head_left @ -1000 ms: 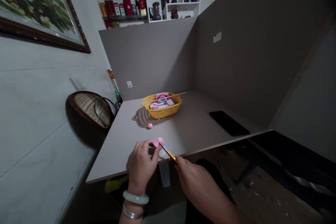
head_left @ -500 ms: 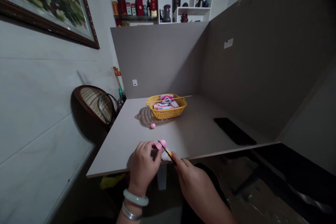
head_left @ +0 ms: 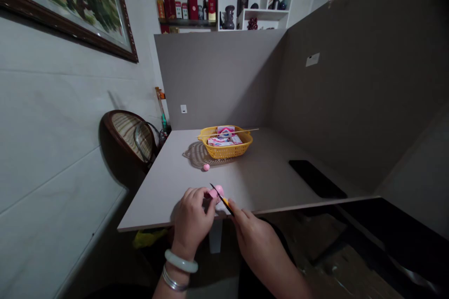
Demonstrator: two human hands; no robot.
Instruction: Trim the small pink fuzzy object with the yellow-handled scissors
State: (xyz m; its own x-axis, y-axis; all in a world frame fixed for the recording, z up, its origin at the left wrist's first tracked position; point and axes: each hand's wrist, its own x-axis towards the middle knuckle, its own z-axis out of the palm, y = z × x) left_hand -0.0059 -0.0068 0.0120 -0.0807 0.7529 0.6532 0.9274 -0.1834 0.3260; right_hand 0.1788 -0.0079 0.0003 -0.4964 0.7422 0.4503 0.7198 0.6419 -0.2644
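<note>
Near the table's front edge, my left hand (head_left: 192,212) pinches a flat pink piece (head_left: 212,193) between thumb and fingers; it looks like modelling clay. A rounder pink lump (head_left: 219,189) sits right behind it, and I cannot tell whether the two are joined. My right hand (head_left: 258,237) is closed round a utility knife (head_left: 226,202) with a yellow and black handle. Its dark, slim blade points up and left and crosses in front of the pink stuff. Farther back on the table lies a small pink ball (head_left: 206,167), apart from both hands.
A yellow plastic basket (head_left: 228,152) holds pink and white packets, with a thin stick (head_left: 245,131) across its rim. On the right lies a flat black object (head_left: 315,178). Grey partitions (head_left: 224,79) bound the table (head_left: 157,196) at the back and right.
The view has shifted slightly. The knife blade's tip now sticks out a little farther past the pink piece, and the whitish wrap beneath it shows less. Both hands keep their grip.
</note>
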